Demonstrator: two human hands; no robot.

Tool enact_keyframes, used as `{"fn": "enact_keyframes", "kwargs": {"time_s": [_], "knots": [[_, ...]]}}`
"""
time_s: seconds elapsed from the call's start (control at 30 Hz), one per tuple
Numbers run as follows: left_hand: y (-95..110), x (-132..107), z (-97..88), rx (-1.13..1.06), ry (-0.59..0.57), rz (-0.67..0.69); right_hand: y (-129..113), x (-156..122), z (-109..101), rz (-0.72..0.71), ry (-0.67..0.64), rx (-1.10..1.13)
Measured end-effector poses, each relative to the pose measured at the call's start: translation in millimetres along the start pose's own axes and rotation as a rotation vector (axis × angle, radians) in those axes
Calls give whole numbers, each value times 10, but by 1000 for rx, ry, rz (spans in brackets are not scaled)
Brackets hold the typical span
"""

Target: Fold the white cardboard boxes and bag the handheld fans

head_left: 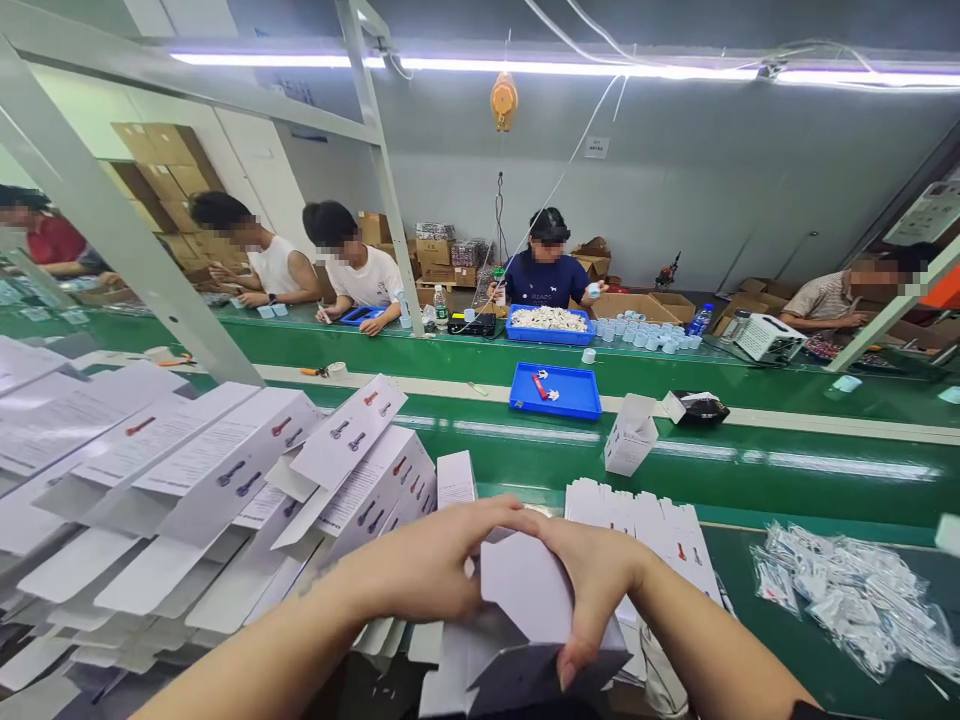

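The left hand (431,560) and right hand (600,570) clamp a white paperboard carton (529,590) by the counter's (780,645) near edge, apparently mid-folding, and the next move likely calls for pressing its loose flaps (536,668) inward.

Carton pile (247,460) left of box (525,580), plastic bags (855,590) right, tray (583,390) beyond, co-worker (546,275) behind tray

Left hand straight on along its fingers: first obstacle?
Probably the right hand: fingers of the left hand meet it in view over the white box; actual contact is unclear.
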State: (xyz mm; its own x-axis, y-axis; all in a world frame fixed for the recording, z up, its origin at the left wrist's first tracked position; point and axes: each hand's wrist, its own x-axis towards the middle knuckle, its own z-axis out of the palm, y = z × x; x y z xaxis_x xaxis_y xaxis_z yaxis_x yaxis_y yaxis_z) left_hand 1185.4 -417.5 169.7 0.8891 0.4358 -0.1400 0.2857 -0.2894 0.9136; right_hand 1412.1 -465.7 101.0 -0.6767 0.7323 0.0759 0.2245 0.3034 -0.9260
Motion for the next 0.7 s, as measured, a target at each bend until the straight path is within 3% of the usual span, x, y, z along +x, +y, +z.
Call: {"fn": "enact_keyframes", "kwargs": {"time_s": [0.1, 0.2, 0.27, 0.37, 0.47, 0.57, 0.7], "knots": [[-36, 143, 55, 157, 158, -76, -11, -42, 53, 83, 70, -86], [-314, 195, 68, 51, 356, -324, -67, -161, 260, 141, 382, -391], [-445, 222, 90, -23, 437, -398, -111, -162, 414, 96, 571, -582], [-474, 272, 170, -78, 465, -409, -103, -7, 542, 26, 788, -634], [-444, 258, 214, -151, 462, -421, 17, 169, 546, -33, 933, -514], [-492, 120, 163, -285, 505, -357, 165, 224, 559, -76, 981, -367], [-616, -63, 207, -570, 396, -49, 263, 216, 706, 17, 929, -122]]}}
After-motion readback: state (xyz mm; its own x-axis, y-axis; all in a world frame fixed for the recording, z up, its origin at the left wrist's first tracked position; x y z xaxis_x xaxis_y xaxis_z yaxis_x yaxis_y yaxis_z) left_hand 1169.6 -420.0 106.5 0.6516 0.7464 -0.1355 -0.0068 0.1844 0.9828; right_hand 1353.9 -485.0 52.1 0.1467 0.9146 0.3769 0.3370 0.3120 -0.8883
